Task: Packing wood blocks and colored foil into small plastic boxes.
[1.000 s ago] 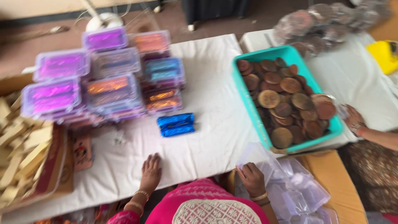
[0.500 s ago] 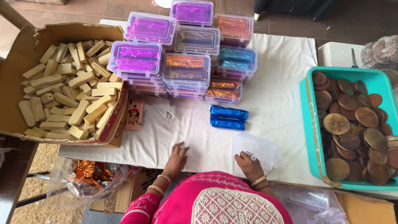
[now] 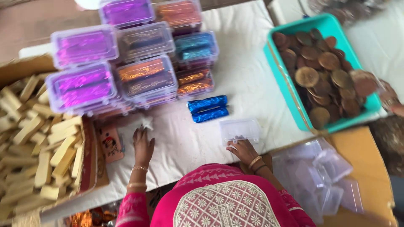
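Head view: your left hand (image 3: pixel 143 145) lies flat, fingers released, holding nothing; blue foil bars (image 3: pixel 208 108) lie crosswise up-right of them. Your right hand (image 3: pixel 242 149) is nearer, fingertips touching the clear box (image 3: pixel 240 129) just ahead.

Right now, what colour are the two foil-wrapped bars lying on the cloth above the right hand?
Shiny blue; the bars show best in the head view.

Two shiny blue foil bars (image 3: pixel 208 108) at centre; teal tray (image 3: pixel 281 80) of brown discs (image 3: pixel 324 71) upper right; pink patterned sleeve (image 3: pixel 128 210) at the bottom.
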